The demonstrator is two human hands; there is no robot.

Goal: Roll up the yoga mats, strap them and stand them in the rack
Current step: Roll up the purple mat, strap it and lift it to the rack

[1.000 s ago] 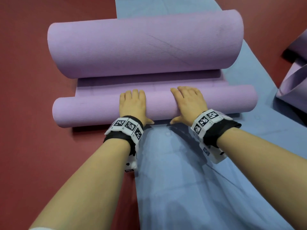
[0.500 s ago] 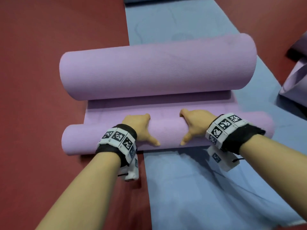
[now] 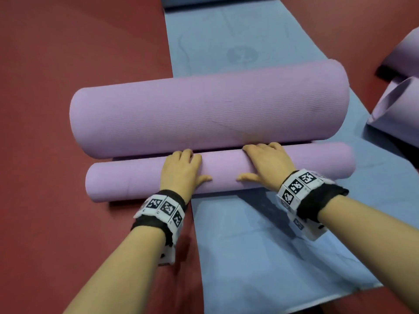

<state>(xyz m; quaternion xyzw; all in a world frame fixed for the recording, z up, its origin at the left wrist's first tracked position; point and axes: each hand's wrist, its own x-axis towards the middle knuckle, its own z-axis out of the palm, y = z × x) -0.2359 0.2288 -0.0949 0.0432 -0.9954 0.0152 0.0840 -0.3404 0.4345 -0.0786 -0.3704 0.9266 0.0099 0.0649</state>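
A purple yoga mat lies across a flat blue mat [image 3: 260, 245]. Its near end is wound into a thin roll [image 3: 127, 180], and its far end forms a thick roll [image 3: 204, 114]; the two rolls almost touch, with only a thin strip of flat purple mat visible between them. My left hand [image 3: 181, 171] and my right hand [image 3: 265, 166] press palm-down on top of the thin roll near its middle, fingers spread and reaching over its far side. Both wrists carry black bands with white marker tags.
The floor [image 3: 68, 53] is dark red. The blue mat runs from the near edge to the far top of the view. Another purple mat [image 3: 399, 109], loosely folded, lies at the right edge. No rack or strap is in view.
The thin roll has moved forward and grown thicker, closing the flat strip up to the thick roll. My hands went from curled over the roll to laid flat on top.
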